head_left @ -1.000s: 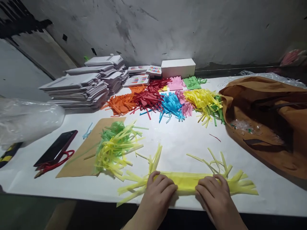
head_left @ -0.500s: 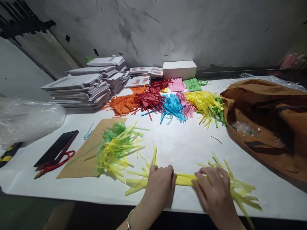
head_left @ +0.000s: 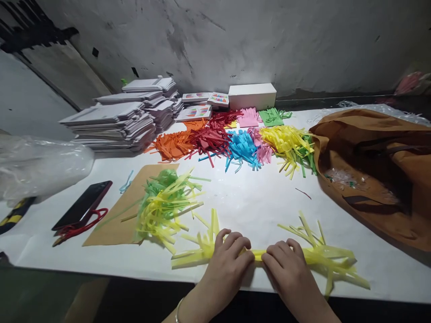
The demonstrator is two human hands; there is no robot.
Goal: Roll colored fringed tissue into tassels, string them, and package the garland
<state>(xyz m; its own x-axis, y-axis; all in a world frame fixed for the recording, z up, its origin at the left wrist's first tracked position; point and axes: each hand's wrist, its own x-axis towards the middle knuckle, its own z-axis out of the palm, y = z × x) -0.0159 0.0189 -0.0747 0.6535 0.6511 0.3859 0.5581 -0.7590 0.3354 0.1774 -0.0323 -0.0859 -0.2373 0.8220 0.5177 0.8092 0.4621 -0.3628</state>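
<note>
A yellow fringed paper strip lies across the front of the white table, rolled narrow in its middle, with loose fringes fanning out at both ends. My left hand is closed on it left of the middle, fingers curled over the roll. Close by on the right, my right hand has its fingers bent over the same roll. Only a short yellow stretch shows between the hands. Left of them, yellow and green tassels rest partly on a brown paper sheet.
Behind are colored tassels: orange, red, blue, pink and yellow. Stacked white cartons and a white box stand near the wall. A phone lies left, a brown bag right.
Both hands have come closer together, so less yellow shows between them. The middle of the strip looks narrower, and the fingers now curl over it from above.
</note>
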